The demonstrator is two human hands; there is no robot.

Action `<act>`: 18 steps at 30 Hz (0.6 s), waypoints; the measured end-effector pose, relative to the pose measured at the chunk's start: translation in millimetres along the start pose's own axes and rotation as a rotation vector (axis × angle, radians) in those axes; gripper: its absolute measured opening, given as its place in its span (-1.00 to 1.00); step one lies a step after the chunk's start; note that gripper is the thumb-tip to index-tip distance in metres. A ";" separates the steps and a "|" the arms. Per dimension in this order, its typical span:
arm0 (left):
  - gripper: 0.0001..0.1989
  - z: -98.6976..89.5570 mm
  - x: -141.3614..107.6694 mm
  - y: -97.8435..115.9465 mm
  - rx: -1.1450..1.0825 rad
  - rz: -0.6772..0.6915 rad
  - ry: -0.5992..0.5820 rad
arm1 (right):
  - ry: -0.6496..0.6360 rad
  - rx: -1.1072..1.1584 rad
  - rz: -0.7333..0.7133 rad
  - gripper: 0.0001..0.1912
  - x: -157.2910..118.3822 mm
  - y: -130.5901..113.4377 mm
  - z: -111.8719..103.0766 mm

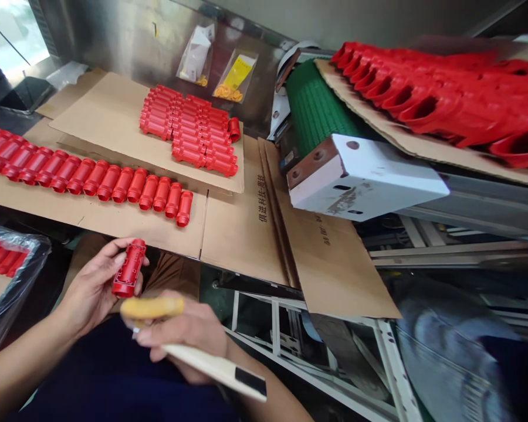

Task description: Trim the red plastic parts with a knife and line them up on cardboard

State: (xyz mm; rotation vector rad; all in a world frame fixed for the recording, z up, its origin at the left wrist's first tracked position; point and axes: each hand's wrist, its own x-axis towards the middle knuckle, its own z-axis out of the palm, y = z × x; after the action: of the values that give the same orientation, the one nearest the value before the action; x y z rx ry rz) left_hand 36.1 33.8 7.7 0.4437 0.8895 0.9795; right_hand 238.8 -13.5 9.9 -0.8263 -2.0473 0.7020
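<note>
- Standing behind your work table is a shiny grey metal wall (127, 53), and flat brown cardboard (233, 228) covers the table top.
- At your right, a long machine with a bumpy green belt (319, 99) and a boxy white metal end (365, 181) juts in. Many big red plastic pieces (444, 97) with round open ends sit up there on card. Some blue denim cloth (453, 351) shows lower down.
- On the table, a thin brown cardboard sheet (101, 111) holds a block of small red plastic tubes (189, 129). Closer to you, a long row of red plastic tubes (81, 176) lines up side by side.
- Your left hand (88, 287) is closed around one tube, thumb on one side and fingertips on the other. Your right hand (189, 337) is clamped on a flat cream tool with a black end (215, 369). It is blurry, so you cannot tell if its tip touches the tube.
- The red plastic tube in your grip (131, 266) tilts over your lap, just off the table edge. It should be light and stiff, and its smooth, round ends may slip. Hold it by the long sides, softly, as the thin raised bits might snap.
- One right finger seems to wear a yellow cover (152, 308).
</note>
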 end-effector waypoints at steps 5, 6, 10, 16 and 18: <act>-0.67 -2.4 -6.8 0.0 0.134 0.325 0.083 | 0.385 0.056 0.135 -0.81 -2.0 1.3 5.8; -0.69 -2.5 -8.3 0.1 0.169 0.367 0.093 | 0.409 0.045 0.119 -0.76 -1.3 0.8 7.4; -0.71 -2.9 -12.8 0.2 0.264 0.434 0.156 | 0.400 0.016 0.047 -0.58 0.1 0.3 12.3; -0.72 -5.2 -14.6 -1.4 0.332 0.474 0.151 | 0.385 0.007 0.041 -0.59 -0.8 0.8 10.7; -0.72 -5.2 -15.1 -1.9 0.337 0.470 0.133 | 0.384 0.003 0.052 -0.62 -0.9 0.3 10.2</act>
State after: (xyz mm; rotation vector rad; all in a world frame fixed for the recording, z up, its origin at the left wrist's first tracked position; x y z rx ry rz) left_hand 29.0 19.6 10.1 0.9111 1.1024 1.3023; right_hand 230.9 -15.9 3.9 -0.9360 -1.6847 0.5270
